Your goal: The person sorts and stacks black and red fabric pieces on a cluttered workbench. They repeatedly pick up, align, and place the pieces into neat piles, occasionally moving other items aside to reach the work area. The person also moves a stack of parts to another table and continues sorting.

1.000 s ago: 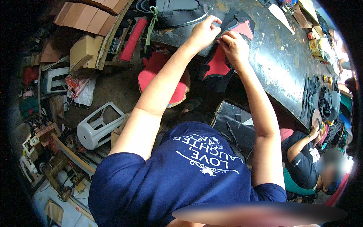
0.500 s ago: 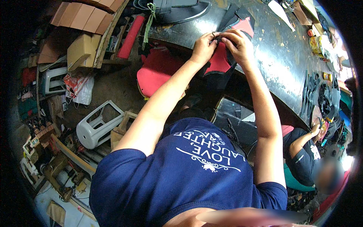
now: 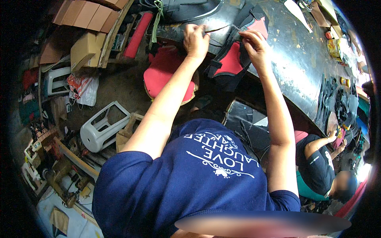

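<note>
Between my two hands, over the front edge of the dark table [image 3: 293, 67], runs a thin dark strip [image 3: 218, 29]. My left hand [image 3: 195, 43] is closed on its left end, with thumb and forefinger together. My right hand [image 3: 257, 47] is pinched near the strip's other end; whether it grips the strip or something else is hard to make out. Below and between the hands lies a flat black piece with red patches [image 3: 231, 61], like a cut sheet of leather or fabric. It partly hangs over the table edge, and its far part shows a pink patch [image 3: 259, 27].
A large black flat piece [image 3: 190, 12] lies at the table's far left. Black strips [image 3: 326, 95] lie along the right side. A red-seated stool [image 3: 168, 73] stands left of the table, and a grey plastic stool [image 3: 104, 126] lies tipped over. At right sits another person [image 3: 317, 162].
My hands were together over the red and black piece. Now they are apart, the left drawn further left, with the thin dark strip stretched out between them.
</note>
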